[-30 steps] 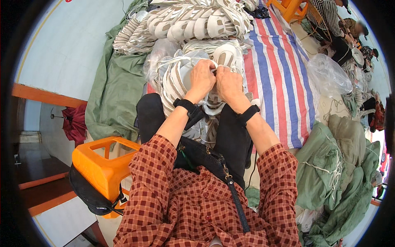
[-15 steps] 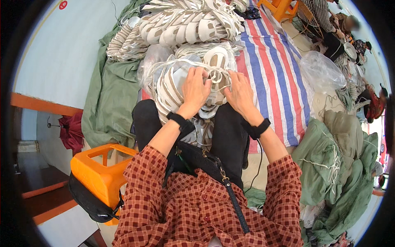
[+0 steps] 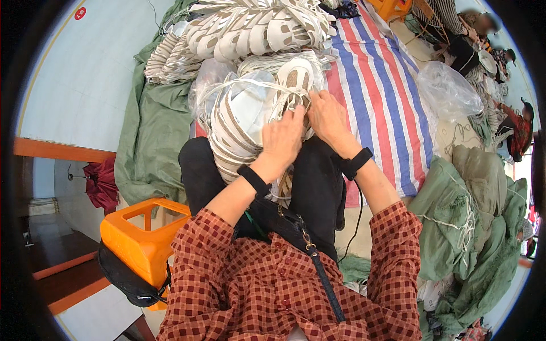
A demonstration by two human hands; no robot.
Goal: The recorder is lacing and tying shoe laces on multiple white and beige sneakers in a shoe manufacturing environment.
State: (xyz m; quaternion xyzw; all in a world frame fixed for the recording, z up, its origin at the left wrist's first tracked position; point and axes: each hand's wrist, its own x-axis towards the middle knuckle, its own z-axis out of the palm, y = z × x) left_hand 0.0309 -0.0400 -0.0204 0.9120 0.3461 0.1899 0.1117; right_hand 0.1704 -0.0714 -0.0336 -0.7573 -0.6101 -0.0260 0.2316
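A white and tan shoe upper (image 3: 297,73) lies between my knees, its toe pointing away from me. Pale shoelace (image 3: 244,83) is strung across its front and loops out to the left. My left hand (image 3: 283,136) is closed, fingertips pinching the lace at the upper's eyelets. Close beside it on the right, my right hand (image 3: 330,118) also pinches lace at the upper's edge, thumb and forefinger together. The fingers partly hide the lacing. Below and left of the upper, a curved stack of similar uppers (image 3: 227,122) rests against my left thigh.
Bundled uppers (image 3: 256,31) are heaped beyond my hands. Striped sheeting (image 3: 378,102) covers the floor on the right, with a clear plastic bag (image 3: 449,91) and green sacks (image 3: 455,221) past it. An orange stool (image 3: 142,227) stands at my left. Other people (image 3: 455,40) sit far right.
My left hand has moved right, in closer to my right hand. The lace loop that stood open between the hands is no longer seen, and the fingers are now lower over the eyelets.
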